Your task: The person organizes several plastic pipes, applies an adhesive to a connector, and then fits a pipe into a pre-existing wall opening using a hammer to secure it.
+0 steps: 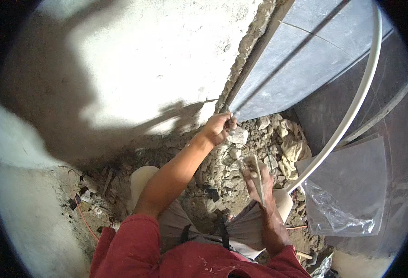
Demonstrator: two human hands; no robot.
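Note:
My left hand [219,128] is closed at the foot of the rough wall edge, by the lower corner of a blue-grey panel [301,51]. Its fingers are curled together; whatever may be in them is too small to make out. Lower and to the right, my right hand [265,183] grips a long, flat, tan-grey piece [258,178] that looks dusty. That piece points up toward the rubble and lies along the palm and wrist; I cannot tell its kind. Broken stones and soil [232,157] lie under and between both hands.
A pale plaster wall [167,51] rises on the left and ahead. A white pipe [352,111] curves down the right side, past a crumpled beige cloth [291,143] and a grey sheet with clear plastic [343,208]. An orange cord [86,220] runs at lower left.

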